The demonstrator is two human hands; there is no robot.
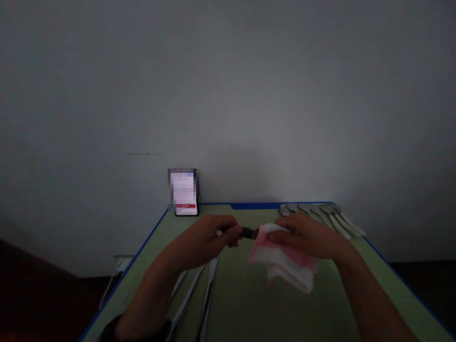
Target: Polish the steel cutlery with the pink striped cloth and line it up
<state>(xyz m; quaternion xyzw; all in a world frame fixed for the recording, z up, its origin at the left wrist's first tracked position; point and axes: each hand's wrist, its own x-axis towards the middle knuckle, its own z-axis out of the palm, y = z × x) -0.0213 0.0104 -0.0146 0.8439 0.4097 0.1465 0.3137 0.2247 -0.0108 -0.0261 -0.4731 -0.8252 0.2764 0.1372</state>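
My left hand is closed around the handle of a piece of cutlery held level above the green table. Its other end disappears into a pink and white cloth. My right hand grips that cloth, wrapped over the utensil's end. Which kind of utensil it is stays hidden by the cloth and the dim light.
Several pale-handled utensils lie in a row at the table's far right corner. More long cutlery lies under my left forearm. A phone with a lit screen leans against the wall at the far left corner. The table has a blue edge.
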